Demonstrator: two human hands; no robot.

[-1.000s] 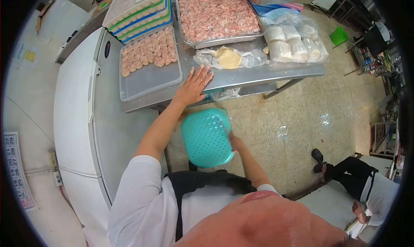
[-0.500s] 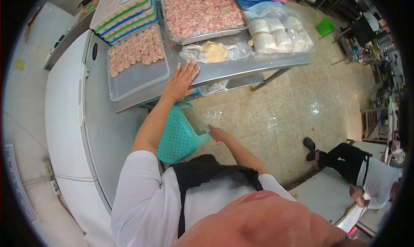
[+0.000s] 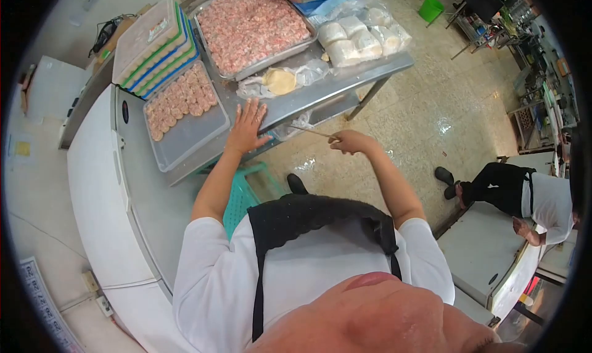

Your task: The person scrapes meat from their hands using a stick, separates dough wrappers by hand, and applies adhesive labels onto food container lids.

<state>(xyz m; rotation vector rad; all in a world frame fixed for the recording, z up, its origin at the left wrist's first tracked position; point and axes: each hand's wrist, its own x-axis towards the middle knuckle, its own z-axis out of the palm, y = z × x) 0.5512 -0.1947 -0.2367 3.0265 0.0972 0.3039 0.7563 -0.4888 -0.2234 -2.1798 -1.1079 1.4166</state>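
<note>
Head camera view showed your left hand (image 3: 246, 129) near the middle of the frame, laid on the front edge of the metal table (image 3: 364, 74) with its fingers spread apart. Your right hand (image 3: 351, 142), a bit lower and to the right, had its fingers closed around one end of a thin stick (image 3: 313, 131). The stick was in the middle of the frame, and its free end pointed left. Up and right of your left hand, a pale yellow lump (image 3: 279, 81) sat on crinkly plastic (image 3: 311, 75). Left of that hand was a flat clear tray (image 3: 191, 142) with small pink meat rounds (image 3: 182, 102) in its upper part. A big metal pan (image 3: 274, 59) of chopped meat (image 3: 253, 26) was at the top. Below your left hand, a blue-green stool (image 3: 242, 199) was partly hidden by your arm and clothes.
</note>
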